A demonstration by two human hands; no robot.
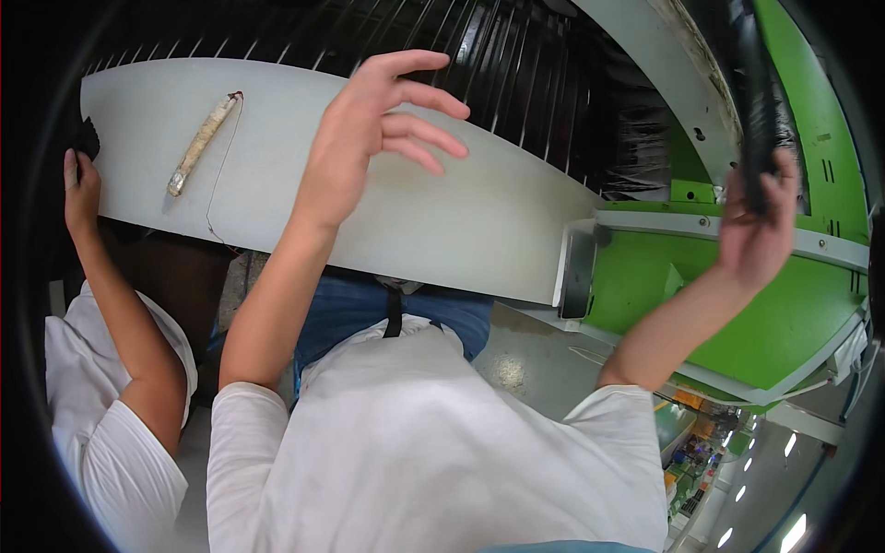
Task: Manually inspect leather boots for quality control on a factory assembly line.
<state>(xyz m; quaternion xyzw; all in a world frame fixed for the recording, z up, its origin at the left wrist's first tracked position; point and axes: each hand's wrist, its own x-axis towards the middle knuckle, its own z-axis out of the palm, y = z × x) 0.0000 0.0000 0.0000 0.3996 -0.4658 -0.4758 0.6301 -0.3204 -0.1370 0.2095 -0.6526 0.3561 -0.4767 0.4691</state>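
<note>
bright light with glare on the floor [539, 355], blur around the right hand [761, 226], dark fisheye edges

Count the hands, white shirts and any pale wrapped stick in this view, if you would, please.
Hands: 3 (wearer's left hand, wearer's right hand, co-worker's hand)
White shirts: 2 (wearer's shirt, co-worker's shirt)
Pale wrapped stick: 1
Total: 6

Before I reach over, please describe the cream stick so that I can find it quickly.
Find the long white table. On its left part, between a co-worker's hand and the person's left hand, lies one slim, stained stick. Only it trails a thin cord.
</note>
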